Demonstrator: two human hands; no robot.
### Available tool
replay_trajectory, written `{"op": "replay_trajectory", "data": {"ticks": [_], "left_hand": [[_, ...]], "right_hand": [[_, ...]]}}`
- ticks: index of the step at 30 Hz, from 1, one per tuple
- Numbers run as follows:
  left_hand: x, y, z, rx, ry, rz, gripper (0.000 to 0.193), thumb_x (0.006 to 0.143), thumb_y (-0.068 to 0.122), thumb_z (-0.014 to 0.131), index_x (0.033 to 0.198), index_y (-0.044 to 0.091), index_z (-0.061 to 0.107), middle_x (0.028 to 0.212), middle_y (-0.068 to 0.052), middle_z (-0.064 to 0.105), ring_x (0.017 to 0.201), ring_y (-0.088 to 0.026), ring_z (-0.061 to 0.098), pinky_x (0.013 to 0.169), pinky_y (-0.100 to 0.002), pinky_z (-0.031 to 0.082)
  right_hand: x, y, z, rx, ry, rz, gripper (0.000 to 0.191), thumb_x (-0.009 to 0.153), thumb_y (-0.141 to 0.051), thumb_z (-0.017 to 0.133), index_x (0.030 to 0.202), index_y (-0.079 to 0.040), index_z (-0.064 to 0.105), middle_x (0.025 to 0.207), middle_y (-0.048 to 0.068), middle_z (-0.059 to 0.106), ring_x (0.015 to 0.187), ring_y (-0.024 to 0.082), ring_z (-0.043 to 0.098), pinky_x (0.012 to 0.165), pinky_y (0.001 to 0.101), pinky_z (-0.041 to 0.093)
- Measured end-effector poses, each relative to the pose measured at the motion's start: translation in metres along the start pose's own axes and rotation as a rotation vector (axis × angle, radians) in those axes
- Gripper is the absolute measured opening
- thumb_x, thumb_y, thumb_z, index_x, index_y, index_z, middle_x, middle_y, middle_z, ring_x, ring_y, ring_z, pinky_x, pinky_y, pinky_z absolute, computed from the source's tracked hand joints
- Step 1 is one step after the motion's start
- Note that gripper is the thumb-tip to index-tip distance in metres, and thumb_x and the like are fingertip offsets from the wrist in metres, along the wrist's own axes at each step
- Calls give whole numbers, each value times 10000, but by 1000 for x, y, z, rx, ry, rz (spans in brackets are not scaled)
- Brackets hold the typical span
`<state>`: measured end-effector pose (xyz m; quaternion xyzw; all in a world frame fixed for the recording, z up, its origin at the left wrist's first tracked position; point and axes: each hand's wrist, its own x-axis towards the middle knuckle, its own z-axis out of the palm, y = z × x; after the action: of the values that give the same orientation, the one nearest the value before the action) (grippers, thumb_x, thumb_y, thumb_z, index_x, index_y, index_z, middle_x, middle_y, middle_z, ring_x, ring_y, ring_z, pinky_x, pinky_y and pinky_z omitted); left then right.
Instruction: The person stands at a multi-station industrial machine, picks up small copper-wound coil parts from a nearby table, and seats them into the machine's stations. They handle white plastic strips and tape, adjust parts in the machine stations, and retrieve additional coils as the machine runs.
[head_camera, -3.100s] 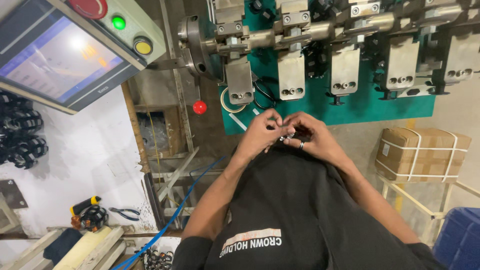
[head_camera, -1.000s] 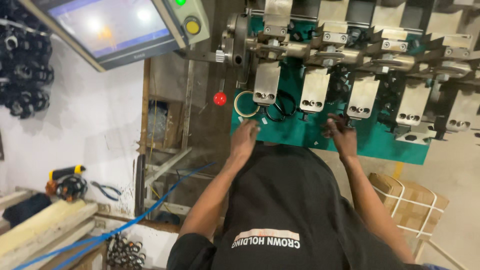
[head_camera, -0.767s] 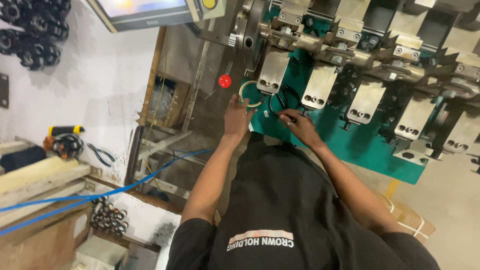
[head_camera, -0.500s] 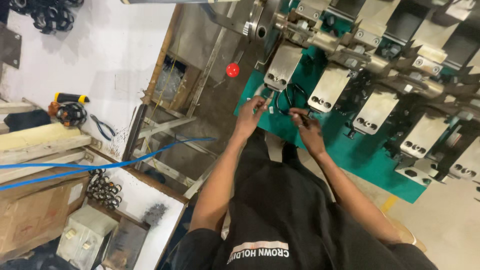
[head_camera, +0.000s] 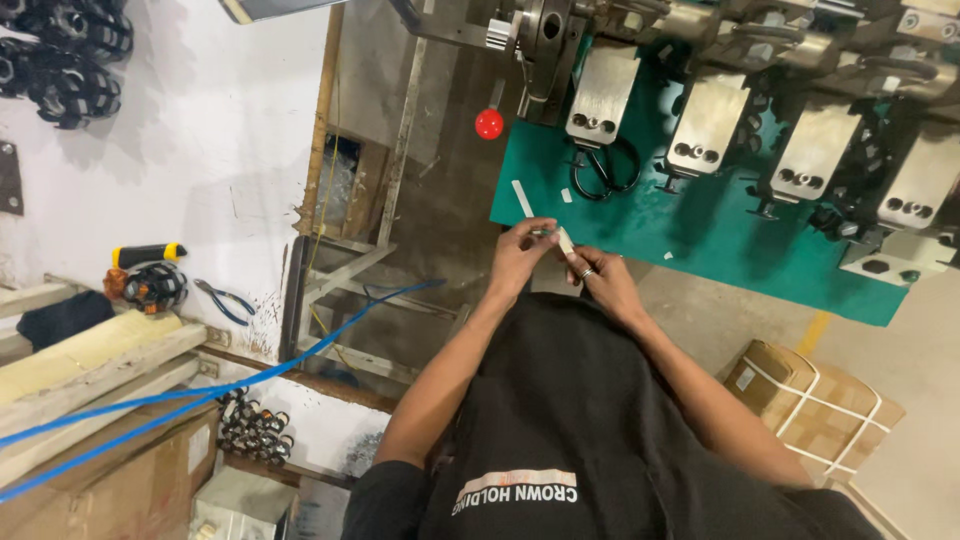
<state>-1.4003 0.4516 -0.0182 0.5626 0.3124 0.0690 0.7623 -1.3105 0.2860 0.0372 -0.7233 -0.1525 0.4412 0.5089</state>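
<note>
My left hand (head_camera: 520, 255) and my right hand (head_camera: 602, 282) meet in front of my chest, just below the edge of a green machine panel (head_camera: 700, 225). Between the fingertips of both hands is a small whitish strip (head_camera: 565, 240), pinched from either side. A ring shows on one finger of my right hand. Black scissors (head_camera: 600, 170) hang on the panel just above my hands. Another whitish strip (head_camera: 522, 198) lies on the panel near its left edge.
A row of grey metal blocks (head_camera: 603, 92) runs along the machine, with a red knob (head_camera: 489, 123) at its left. A strapped cardboard box (head_camera: 812, 402) sits on the floor at right. A blue hose (head_camera: 250, 380), pliers (head_camera: 226, 298) and black rings (head_camera: 62, 60) are at left.
My hands have pulled back from the machine by the scissors and come together on the small strip. The view has swung, so the panel now sits higher and to the right.
</note>
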Motion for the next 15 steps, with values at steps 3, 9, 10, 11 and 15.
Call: {"op": "replay_trajectory", "data": {"ticks": [3,9,10,11,15], "left_hand": [[2,-19,-7,-26,-61,-80,213,854,130,811,969,-8,696,962,-88,732,865,-172,704,754,-315,580],[36,-3,-29,626,108,275,113,792,128,832,794,81,729,894,-26,709,915,-255,650,814,-420,509],[48,3,-33,675,176,396,91,792,133,826,769,120,739,914,-5,715,990,-279,619,896,-455,483],[61,9,-33,761,210,321,117,795,165,837,785,112,733,1012,-8,693,1079,-287,577,952,-479,436],[83,18,-34,982,184,343,148,798,251,851,858,167,745,1308,-50,516,1304,-331,434,1013,-550,337]], "right_hand": [[3,13,27,43,68,66,303,1062,-260,577,1074,8,716,706,-4,648,663,69,576,621,241,476],[7,48,67,306,295,225,260,953,-191,650,1196,-99,642,624,-9,538,521,60,457,476,262,335],[11,54,71,279,337,235,215,956,-160,634,1150,-76,672,631,-15,545,529,56,461,479,263,339],[15,59,75,254,379,247,184,959,-130,618,1104,-54,702,639,-20,553,538,51,464,482,263,343],[41,78,85,270,510,381,168,1007,-179,673,973,-55,780,595,-27,474,528,50,378,477,273,272]]}}
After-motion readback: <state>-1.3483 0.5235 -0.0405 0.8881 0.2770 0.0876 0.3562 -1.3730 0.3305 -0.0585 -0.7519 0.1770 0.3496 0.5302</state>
